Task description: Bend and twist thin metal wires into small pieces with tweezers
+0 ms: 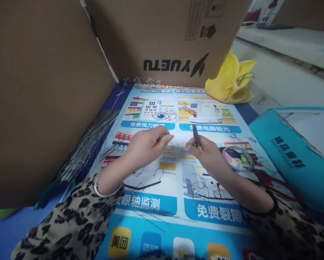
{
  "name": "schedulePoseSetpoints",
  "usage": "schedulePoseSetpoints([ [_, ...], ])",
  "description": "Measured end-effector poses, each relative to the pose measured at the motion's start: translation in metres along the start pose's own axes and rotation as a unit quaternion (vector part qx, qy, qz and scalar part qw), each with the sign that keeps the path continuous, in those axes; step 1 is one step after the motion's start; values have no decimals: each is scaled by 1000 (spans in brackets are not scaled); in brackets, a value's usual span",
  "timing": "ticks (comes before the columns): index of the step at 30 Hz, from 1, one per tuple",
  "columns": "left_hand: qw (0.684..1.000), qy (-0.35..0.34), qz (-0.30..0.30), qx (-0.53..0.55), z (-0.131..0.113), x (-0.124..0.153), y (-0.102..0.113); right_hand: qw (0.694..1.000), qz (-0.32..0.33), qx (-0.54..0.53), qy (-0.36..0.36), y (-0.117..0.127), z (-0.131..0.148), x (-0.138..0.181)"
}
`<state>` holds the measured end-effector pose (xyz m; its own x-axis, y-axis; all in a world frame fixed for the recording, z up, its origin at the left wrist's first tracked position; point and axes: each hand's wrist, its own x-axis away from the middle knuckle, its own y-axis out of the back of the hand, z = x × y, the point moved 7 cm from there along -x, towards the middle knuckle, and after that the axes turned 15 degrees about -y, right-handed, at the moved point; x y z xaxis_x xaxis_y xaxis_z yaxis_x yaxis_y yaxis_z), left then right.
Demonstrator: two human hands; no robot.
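Note:
My left hand (148, 143), with a silvery bangle at the wrist, is closed in a pinch above the printed sheet. A fine looped wire (174, 141) shows at its fingertips, faint against the print. Facing it, my right hand (207, 153) is wrapped around small pliers (196, 135) with dark jaws and a bit of yellow on the handle. The jaws point away from me, and the two hands are a short gap apart. Bent wire pieces (205, 191) lie scattered on the sheet below my right hand.
A bundle of straight wires (90, 142) lies at the left by a tall cardboard box (162, 39). A yellow bag (228, 85) stands at the back right. On the right are a roll of clear tape (252, 163) and a teal box (281, 151).

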<state>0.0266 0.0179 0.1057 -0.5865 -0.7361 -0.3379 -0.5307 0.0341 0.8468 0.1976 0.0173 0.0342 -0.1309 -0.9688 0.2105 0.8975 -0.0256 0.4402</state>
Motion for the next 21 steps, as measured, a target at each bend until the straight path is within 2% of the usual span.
schedulePoseSetpoints([
  [2,1000,2,-20,2,15,-4,7,1000,4,12,-10,-1,1,-4],
  [4,1000,-2,-20,23,30,-10,5,999,11,33,1,-5,6,-7],
  [9,997,-3,11,77,59,-23,-22,986,-9,154,68,-17,28,-13],
  [14,995,8,56,84,63,-23,-48,964,-21,240,108,-23,33,-18],
  [21,997,51,32,38,66,-12,-57,975,15,192,107,-22,21,-18],
])
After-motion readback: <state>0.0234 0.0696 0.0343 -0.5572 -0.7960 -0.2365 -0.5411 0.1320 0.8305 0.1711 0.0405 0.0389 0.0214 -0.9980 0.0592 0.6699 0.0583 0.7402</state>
